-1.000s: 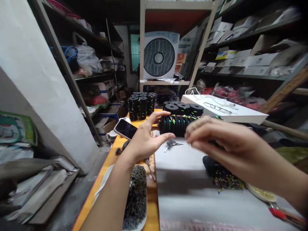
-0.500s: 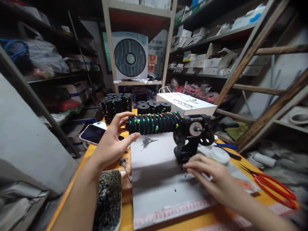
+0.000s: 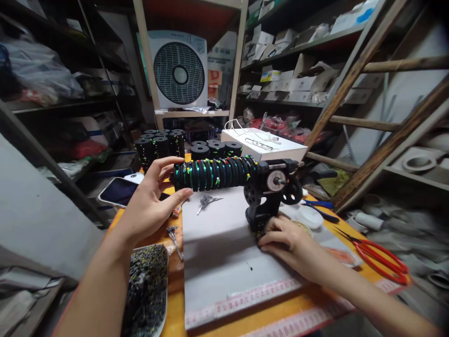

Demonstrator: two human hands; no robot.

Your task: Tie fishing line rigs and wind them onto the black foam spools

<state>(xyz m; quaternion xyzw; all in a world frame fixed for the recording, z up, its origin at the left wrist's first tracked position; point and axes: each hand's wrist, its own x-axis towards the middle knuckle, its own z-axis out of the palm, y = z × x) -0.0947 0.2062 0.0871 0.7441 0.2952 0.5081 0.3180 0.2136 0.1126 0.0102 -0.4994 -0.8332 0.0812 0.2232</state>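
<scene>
A black ribbed roller [image 3: 213,174], with green shiny line wound in its grooves and small coloured bits along it, lies level on a black geared stand [image 3: 270,187]. My left hand [image 3: 154,201] is closed around the roller's left end, thumb in front and fingers behind. Down at the stand's foot, my right hand [image 3: 286,238] has its fingertips pinched together close to the white board [image 3: 217,281]. Whatever those fingers hold, if anything, is hidden. One tiny dark piece [image 3: 249,266] lies on the board just in front of them.
A tray of small dark pieces [image 3: 149,281] stands by my left forearm. Metal tools [image 3: 206,202] and a phone [image 3: 117,192] lie beyond. On the right are red-handled scissors [image 3: 382,260] and blue pliers [image 3: 321,208]. More black rollers [image 3: 161,145] and a white box [image 3: 263,142] stand behind.
My right hand has closed in at the stand's foot, and the small blue and yellow bit under its fingers no longer shows. My left hand keeps its hold. The whole view has shifted slightly.
</scene>
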